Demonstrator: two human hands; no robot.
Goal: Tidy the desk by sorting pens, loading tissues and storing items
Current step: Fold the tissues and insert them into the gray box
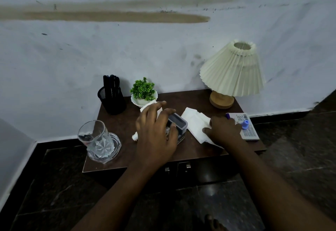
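A grey tissue box [179, 122] stands open-topped in the middle of the small brown desk [183, 150]. My left hand [156, 132] lies over its left side, thumb on the near rim and fingers spread across the top. A stack of white tissues [195, 123] lies just right of the box. My right hand [222, 130] pinches the stack's near right corner. A black mesh pen holder [112, 100] full of dark pens stands at the back left. More white paper shows behind my left hand, partly hidden.
A glass tumbler [94, 137] on a clear coaster sits at the front left. A small potted plant [143, 92] and a pleated lamp [233, 72] stand at the back. A notebook [248, 128] with a blue object on it lies at the right edge. Cabinet doors are below.
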